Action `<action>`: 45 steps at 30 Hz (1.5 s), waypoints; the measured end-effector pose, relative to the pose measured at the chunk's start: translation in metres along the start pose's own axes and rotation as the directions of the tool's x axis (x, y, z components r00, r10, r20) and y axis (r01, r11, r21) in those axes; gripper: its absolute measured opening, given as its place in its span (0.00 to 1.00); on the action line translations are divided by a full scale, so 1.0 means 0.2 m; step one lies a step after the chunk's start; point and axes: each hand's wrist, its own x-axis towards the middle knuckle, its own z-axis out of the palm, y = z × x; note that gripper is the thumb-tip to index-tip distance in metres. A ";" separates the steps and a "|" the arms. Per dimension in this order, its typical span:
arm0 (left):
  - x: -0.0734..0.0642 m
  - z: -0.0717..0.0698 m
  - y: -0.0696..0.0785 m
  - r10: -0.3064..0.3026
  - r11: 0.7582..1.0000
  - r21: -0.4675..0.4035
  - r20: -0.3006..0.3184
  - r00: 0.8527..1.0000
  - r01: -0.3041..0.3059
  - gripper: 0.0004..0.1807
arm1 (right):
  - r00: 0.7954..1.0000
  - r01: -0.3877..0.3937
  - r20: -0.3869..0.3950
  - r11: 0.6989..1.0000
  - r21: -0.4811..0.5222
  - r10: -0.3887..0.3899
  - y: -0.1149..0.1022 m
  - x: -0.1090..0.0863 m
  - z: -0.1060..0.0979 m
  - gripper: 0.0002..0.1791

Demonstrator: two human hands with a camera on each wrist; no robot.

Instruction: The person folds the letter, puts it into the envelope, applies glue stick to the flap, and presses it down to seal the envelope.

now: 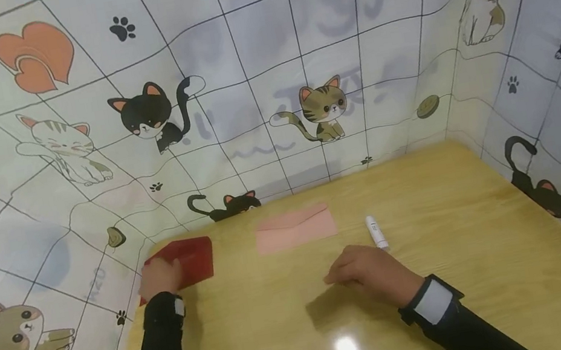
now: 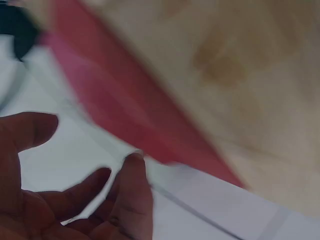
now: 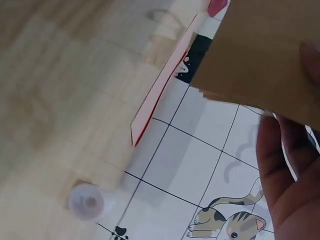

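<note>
My left hand (image 1: 161, 276) is at the red envelope (image 1: 197, 260) on the table's left side. In the left wrist view its thumb and fingers stand apart, with a fingertip right at the edge of the blurred red envelope (image 2: 115, 100). My right hand (image 1: 370, 271) hovers over the middle of the table. It holds thin brown paper pieces (image 3: 265, 55) between thumb and fingers, their edges slightly offset like a small stack. From the head, the brown paper (image 1: 329, 307) blends with the tabletop below the hand.
A pink envelope (image 1: 295, 232) lies near the table's back edge. Just beyond my right hand is a white tube with a cap (image 1: 376, 233). The wooden table (image 1: 464, 219) meets hanging sheets (image 1: 265, 79) printed with cats at the back and sides.
</note>
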 end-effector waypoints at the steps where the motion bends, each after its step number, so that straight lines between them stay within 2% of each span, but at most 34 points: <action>1: 0.02 0.03 -0.10 -0.040 0.999 0.032 0.024 0.999 0.039 0.33 | 1.000 0.016 0.003 1.000 0.026 -0.016 -0.01 -0.02 0.02 0.14; 3: 0.03 0.10 -0.24 -0.098 0.992 0.083 0.084 0.992 0.091 0.39 | 0.999 0.038 0.012 0.997 0.069 -0.039 -0.02 -0.06 0.05 0.15; 5: 0.02 0.15 -0.32 -0.136 0.984 0.131 0.127 0.983 0.119 0.45 | 0.999 0.042 0.014 0.994 0.106 -0.043 -0.04 -0.09 0.06 0.16; 8: 0.03 0.17 -0.37 -0.185 0.974 0.164 0.178 0.966 0.157 0.54 | 0.998 0.052 0.011 0.991 0.123 -0.054 -0.04 -0.09 0.07 0.15; 10: 0.07 0.17 -0.40 -0.205 0.968 0.180 0.180 0.962 0.172 0.59 | 0.999 0.049 0.010 0.991 0.122 -0.051 -0.04 -0.07 0.07 0.14; 12: 0.11 0.16 -0.41 -0.203 0.969 0.180 0.172 0.964 0.172 0.61 | 0.999 0.050 0.006 0.993 0.107 -0.051 -0.03 -0.07 0.08 0.14; 15: 0.17 0.13 -0.39 -0.195 0.969 0.191 0.181 0.964 0.160 0.65 | 0.999 0.053 -0.006 0.995 0.084 -0.052 -0.01 -0.06 0.07 0.14; 21: 0.15 0.07 -0.37 -0.141 0.969 0.237 0.281 0.949 0.074 0.71 | 0.999 0.038 0.033 0.994 0.101 -0.042 0.00 -0.05 0.07 0.15; 24: 0.13 0.05 -0.39 -0.144 0.972 0.224 0.306 0.941 0.076 0.71 | 0.998 0.023 0.054 0.994 0.106 -0.029 0.00 -0.05 0.08 0.14; 26: 0.12 0.04 -0.40 -0.162 0.975 0.193 0.284 0.945 0.109 0.70 | 0.998 0.028 0.055 0.994 0.102 -0.033 0.00 -0.05 0.09 0.13; 28: 0.10 0.03 -0.40 -0.160 0.980 0.156 0.221 0.962 0.127 0.66 | 0.998 0.038 0.047 0.994 0.098 -0.043 0.01 -0.05 0.09 0.13; 30: 0.07 0.00 -0.36 -0.134 0.991 0.044 0.130 0.982 0.129 0.57 | 0.998 0.047 0.041 0.995 0.091 -0.050 0.02 -0.05 0.10 0.13; 32: 0.02 -0.04 -0.30 -0.102 0.988 -0.111 0.029 0.994 0.105 0.46 | 0.998 0.045 0.046 0.996 0.083 -0.049 0.03 -0.05 0.10 0.12; 33: -0.02 -0.05 -0.27 -0.092 0.974 -0.208 -0.009 0.996 0.088 0.41 | 0.998 0.041 0.048 0.996 0.080 -0.045 0.03 -0.05 0.10 0.12; 34: -0.05 -0.07 -0.23 -0.084 0.941 -0.331 -0.029 0.996 0.069 0.38 | 0.998 0.035 0.048 0.997 0.074 -0.039 0.03 -0.05 0.10 0.12; 35: -0.09 -0.10 -0.19 -0.076 0.893 -0.448 -0.047 0.996 0.047 0.35 | 0.998 0.027 0.046 0.997 0.071 -0.030 0.04 -0.05 0.10 0.12; 37: -0.15 -0.14 -0.10 -0.059 0.788 -0.616 -0.072 0.996 0.002 0.33 | 0.999 0.001 0.043 0.998 0.070 -0.004 0.04 -0.05 0.10 0.12; 39: -0.21 -0.18 0.00 -0.037 0.663 -0.747 -0.079 0.996 -0.035 0.33 | 0.999 -0.026 0.030 0.997 0.076 0.024 0.04 -0.05 0.10 0.11; 40: -0.24 -0.20 0.05 -0.018 0.609 -0.791 -0.087 0.996 -0.058 0.33 | 0.999 -0.040 0.023 0.996 0.076 0.038 0.04 -0.05 0.09 0.10; 45: -0.38 -0.28 0.26 0.080 0.459 -0.873 -0.144 0.986 -0.165 0.31 | 0.992 -0.121 -0.009 0.983 0.142 0.123 0.04 -0.02 0.07 0.07</action>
